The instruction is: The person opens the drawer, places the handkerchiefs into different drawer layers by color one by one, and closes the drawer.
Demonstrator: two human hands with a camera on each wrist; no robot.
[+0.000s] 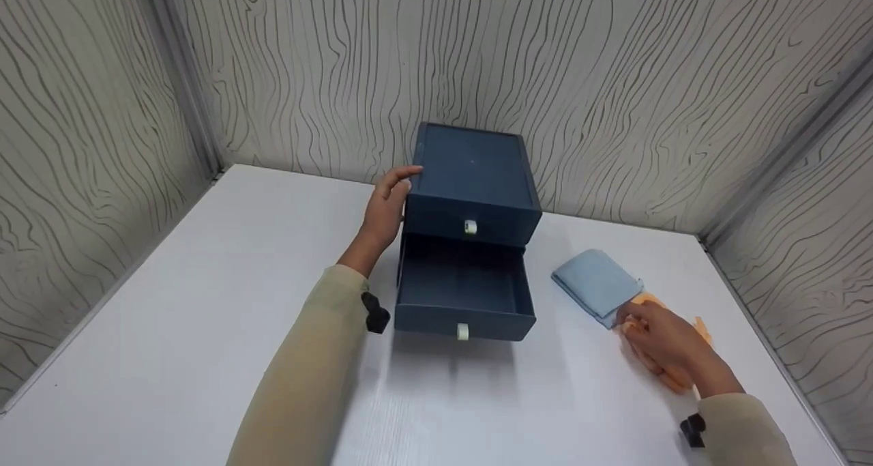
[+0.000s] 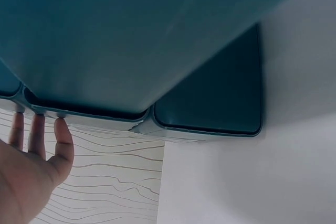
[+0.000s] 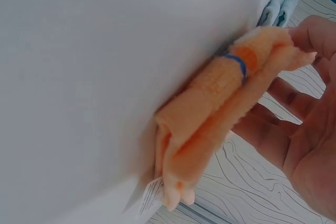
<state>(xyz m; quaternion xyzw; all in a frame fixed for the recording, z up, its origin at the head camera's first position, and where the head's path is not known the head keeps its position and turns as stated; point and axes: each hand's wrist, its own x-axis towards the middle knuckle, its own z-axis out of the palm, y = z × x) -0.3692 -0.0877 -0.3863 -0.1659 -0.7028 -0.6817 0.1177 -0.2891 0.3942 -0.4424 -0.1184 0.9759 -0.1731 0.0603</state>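
A dark blue two-tier drawer unit (image 1: 474,166) stands near the back wall. Its lower drawer (image 1: 430,319) is pulled out and its upper drawer is closed. My left hand (image 1: 385,213) rests against the unit's left side, fingertips touching the edge near the top; the left wrist view shows these fingers extended. On the right, my right hand (image 1: 665,340) pinches a folded orange towel (image 3: 210,93) at one end, between thumb and fingers. A blue stripe and a white tag show on the towel. Just beyond that hand lies a folded light blue cloth (image 1: 597,285).
A white table (image 1: 204,282) bears everything. Wood-grain patterned panels (image 1: 327,70) rise at the back and both sides. Small white pull tabs, one on the upper drawer (image 1: 470,227), stick out from the drawer fronts.
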